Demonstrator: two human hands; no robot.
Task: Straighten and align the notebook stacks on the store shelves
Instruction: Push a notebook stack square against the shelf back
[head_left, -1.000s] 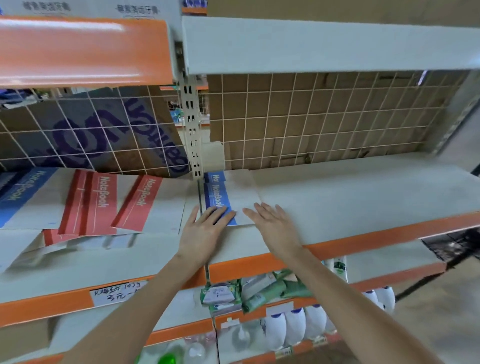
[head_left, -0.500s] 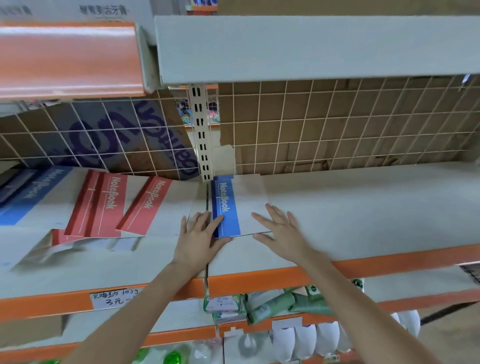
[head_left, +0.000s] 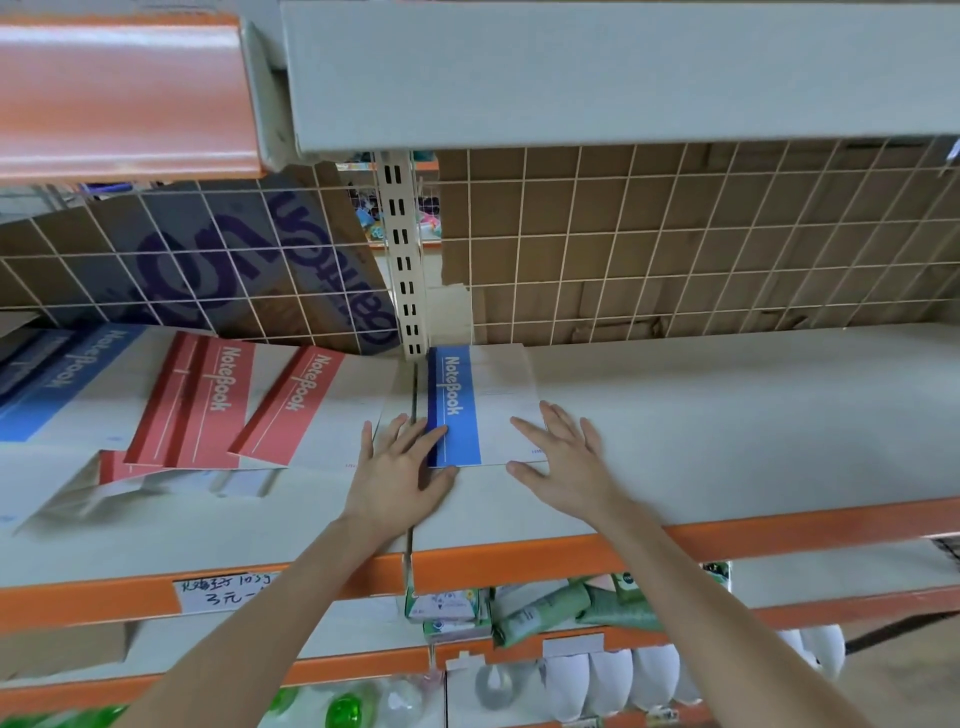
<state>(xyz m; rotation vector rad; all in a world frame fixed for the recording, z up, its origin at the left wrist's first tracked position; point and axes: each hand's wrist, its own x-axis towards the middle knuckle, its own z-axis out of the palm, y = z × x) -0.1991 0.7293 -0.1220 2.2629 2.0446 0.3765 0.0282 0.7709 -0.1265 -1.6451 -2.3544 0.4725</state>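
Observation:
A blue-spined notebook (head_left: 483, 402) lies flat on the grey shelf (head_left: 727, 415), against the slotted upright at the back. My left hand (head_left: 400, 470) lies flat with straight fingers on its near left corner. My right hand (head_left: 566, 462) rests flat, fingers spread, on its near right corner and the shelf. On the left shelf section, red-spined notebooks (head_left: 208, 400) lie fanned and crooked beside a blue-spined one (head_left: 57, 384) at the far left. More notebooks (head_left: 119, 478) stick out from under them, askew.
A wire grid (head_left: 675, 249) backed by cardboard closes the rear of the shelf. An upper shelf (head_left: 571, 73) hangs low overhead. The shelf has an orange front edge (head_left: 779, 530) with a handwritten price tag (head_left: 223, 592). Tissue packs (head_left: 545, 608) and white bottles (head_left: 613, 680) fill the shelves below.
The blue notebook has slid back toward the wire grid and now sits straight against the upright. Both hands followed it and stayed flat at its near corners.

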